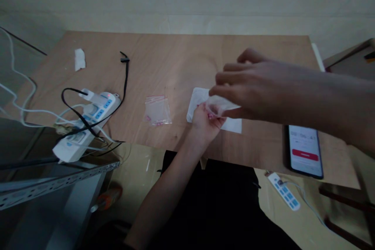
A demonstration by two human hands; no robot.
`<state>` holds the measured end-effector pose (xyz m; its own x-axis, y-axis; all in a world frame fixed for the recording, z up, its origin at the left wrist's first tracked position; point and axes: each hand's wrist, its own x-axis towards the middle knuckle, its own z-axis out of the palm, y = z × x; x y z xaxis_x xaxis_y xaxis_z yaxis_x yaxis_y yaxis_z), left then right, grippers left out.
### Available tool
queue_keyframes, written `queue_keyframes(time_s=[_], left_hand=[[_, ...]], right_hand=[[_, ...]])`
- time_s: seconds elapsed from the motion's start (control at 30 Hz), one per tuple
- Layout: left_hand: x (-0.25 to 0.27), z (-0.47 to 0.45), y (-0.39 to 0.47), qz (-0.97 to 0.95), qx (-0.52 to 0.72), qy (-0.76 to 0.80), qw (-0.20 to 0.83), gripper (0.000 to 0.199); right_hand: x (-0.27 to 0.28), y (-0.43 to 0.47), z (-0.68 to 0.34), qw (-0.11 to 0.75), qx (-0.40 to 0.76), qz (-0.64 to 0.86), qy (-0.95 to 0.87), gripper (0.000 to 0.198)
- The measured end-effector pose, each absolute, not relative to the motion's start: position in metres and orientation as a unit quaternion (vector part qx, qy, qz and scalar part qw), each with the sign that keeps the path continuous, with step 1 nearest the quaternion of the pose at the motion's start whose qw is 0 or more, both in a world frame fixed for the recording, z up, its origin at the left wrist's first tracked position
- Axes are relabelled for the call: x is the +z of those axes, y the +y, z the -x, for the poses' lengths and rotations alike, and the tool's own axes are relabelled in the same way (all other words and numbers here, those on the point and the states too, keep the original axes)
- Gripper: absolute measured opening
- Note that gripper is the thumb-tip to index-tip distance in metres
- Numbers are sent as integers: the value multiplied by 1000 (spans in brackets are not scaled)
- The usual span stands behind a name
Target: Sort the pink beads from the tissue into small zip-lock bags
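Near the front edge of the table, my left hand [203, 125] is closed around the lower part of a clear plastic bag [219, 105]. Small pinkish-red bits show at its fingers; whether they lie inside the bag I cannot tell. From the right, my right hand [241, 84] reaches over with thumb and fingers pinching the upper side of the same bag, slightly blurred. A white sheet [195, 99] lies flat beneath both hands, partly hidden by them. To the left rest small clear zip bags [158, 111] with red seal lines and a few pink bits inside.
A white power strip [98, 111] with black and white cables sits at the table's left edge. A scrap of white paper [79, 59] lies at the back left. The phone [304, 150] is at the front right; another power strip [284, 191] is below the table.
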<state>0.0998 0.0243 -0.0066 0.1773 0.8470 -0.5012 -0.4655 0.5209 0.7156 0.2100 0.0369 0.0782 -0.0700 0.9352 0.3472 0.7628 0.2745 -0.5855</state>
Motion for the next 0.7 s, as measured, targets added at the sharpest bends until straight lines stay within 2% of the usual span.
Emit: queue_keyframes(time_s=[0.07, 0.1, 0.13, 0.2, 0.27, 0.33, 0.5, 0.7], left_hand=[[-10, -96, 28, -227, 462, 514, 686, 45], [-12, -93, 29, -269, 478, 549, 630, 46], [-15, -91, 31, -331, 492, 583, 555, 48], [-20, -88, 34, -492, 478, 619, 382, 49], [-26, -89, 39, -636, 399, 612, 246, 44], [-33, -94, 46, -721, 309, 598, 166, 38], [-51, -105, 54, -806, 187, 555, 86, 33], [-57, -106, 52, -821, 172, 542, 61, 31]], right_hand=[[103, 45, -237, 216, 62, 560, -797, 74], [110, 47, -251, 166, 27, 548, -819, 64], [111, 47, -264, 163, -19, 562, -811, 54], [97, 44, -284, 178, -70, 642, -742, 53], [65, 37, -293, 206, -72, 712, -668, 58], [27, 29, -294, 218, -45, 749, -624, 60], [-42, 15, -282, 150, 21, 745, -649, 63], [-54, 10, -278, 113, 37, 757, -642, 69]])
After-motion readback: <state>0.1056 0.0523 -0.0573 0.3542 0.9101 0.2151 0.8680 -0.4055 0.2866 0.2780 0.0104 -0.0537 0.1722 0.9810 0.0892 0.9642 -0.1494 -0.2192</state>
